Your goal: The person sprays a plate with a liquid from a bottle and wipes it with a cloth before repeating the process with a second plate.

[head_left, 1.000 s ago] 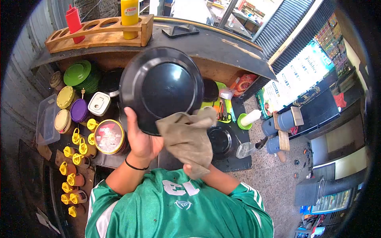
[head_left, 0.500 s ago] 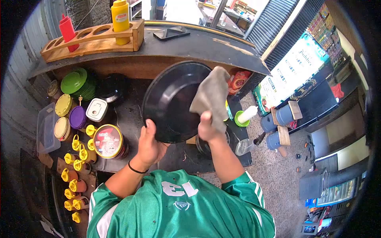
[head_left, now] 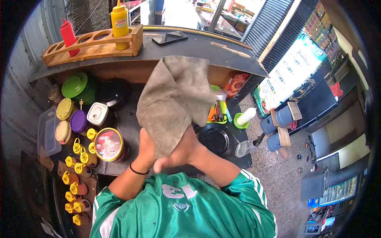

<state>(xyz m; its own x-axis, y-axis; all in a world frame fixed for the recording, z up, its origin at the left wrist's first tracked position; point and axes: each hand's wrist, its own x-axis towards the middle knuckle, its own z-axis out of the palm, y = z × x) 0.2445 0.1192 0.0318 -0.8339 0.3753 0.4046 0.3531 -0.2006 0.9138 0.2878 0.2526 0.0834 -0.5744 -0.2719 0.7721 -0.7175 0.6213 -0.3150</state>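
A grey-brown cloth (head_left: 174, 99) hangs spread in front of me, over the counter's middle. My right hand (head_left: 182, 148) is closed on its lower edge, its thumb low near my shirt. My left hand (head_left: 147, 148) is at the cloth's lower left, its fingers hidden behind the fabric. The black plate held earlier does not show; the cloth may cover it. Another black plate (head_left: 216, 139) lies on the counter just right of my right forearm. Left of my left hand stands a round tub with a red and white lid (head_left: 109, 144).
A wooden rack (head_left: 95, 43) on the raised ledge holds a red and a yellow squeeze bottle, with a phone (head_left: 170, 37) beside it. Green plates (head_left: 74, 85), lidded tubs and several yellow-capped bottles (head_left: 71, 177) crowd the left. A green cup (head_left: 240, 120) stands right.
The cloth has moved left from the plate's right side and now spreads across the middle. The held black plate has gone from sight. Both hands have come closer together.
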